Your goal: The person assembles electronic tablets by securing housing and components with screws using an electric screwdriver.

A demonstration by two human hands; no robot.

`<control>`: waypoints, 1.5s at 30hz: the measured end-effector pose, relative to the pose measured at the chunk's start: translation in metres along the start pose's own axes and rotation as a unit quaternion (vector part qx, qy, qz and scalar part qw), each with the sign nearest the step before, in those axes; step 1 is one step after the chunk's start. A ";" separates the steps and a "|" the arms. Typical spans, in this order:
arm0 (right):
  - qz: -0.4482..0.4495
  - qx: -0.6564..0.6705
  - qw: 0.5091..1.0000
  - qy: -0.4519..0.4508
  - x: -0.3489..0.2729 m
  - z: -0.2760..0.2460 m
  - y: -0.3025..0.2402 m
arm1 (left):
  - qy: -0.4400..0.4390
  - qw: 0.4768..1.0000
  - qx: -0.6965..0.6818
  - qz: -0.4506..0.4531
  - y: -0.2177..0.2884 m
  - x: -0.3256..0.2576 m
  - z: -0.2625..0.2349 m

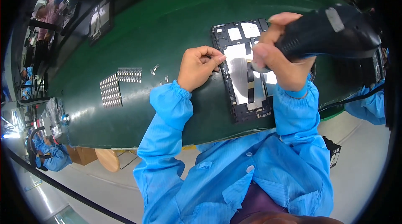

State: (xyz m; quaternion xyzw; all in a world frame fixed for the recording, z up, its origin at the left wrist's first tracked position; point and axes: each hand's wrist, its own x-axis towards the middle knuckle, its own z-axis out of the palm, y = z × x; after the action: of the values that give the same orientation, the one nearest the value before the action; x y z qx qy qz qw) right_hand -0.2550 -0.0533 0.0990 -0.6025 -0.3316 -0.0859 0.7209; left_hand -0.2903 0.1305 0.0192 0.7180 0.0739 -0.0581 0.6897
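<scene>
A black rectangular device frame (240,73) with silver plates and white patches lies on the green belt (159,35). My left hand (199,67) rests curled at the frame's left edge, fingertips pinched on that edge. My right hand (278,56) grips a black electric screwdriver (331,33) held over the frame's upper right part; its tip is hidden behind my fingers. Both arms wear blue sleeves.
Rows of small silver metal parts (111,92) and a second strip of silver parts (129,74) lie on the belt to the left, with a few loose pieces (155,69) nearby. Other people in blue coats (50,157) sit at the far left and right. A wooden stool (108,159) stands below the belt.
</scene>
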 end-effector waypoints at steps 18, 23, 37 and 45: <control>0.067 0.018 0.997 -0.039 0.018 0.048 0.049 | -0.045 0.995 0.037 -0.086 0.001 0.019 -0.010; 0.074 -0.004 0.996 -0.043 0.019 0.047 0.049 | -0.053 0.996 0.027 -0.073 0.003 0.020 -0.011; 0.001 -0.042 0.992 -0.120 0.006 0.053 0.051 | -0.034 0.996 0.080 -0.007 0.000 0.022 -0.011; 0.031 0.005 0.999 -0.007 0.023 0.026 0.028 | -0.028 0.993 0.061 -0.093 0.010 0.021 -0.006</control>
State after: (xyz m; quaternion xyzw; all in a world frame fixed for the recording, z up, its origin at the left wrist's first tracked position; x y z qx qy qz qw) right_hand -0.2327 -0.0157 0.0913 -0.6095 -0.3181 -0.0578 0.7239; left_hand -0.2679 0.1364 0.0250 0.7468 0.1173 -0.1470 0.6378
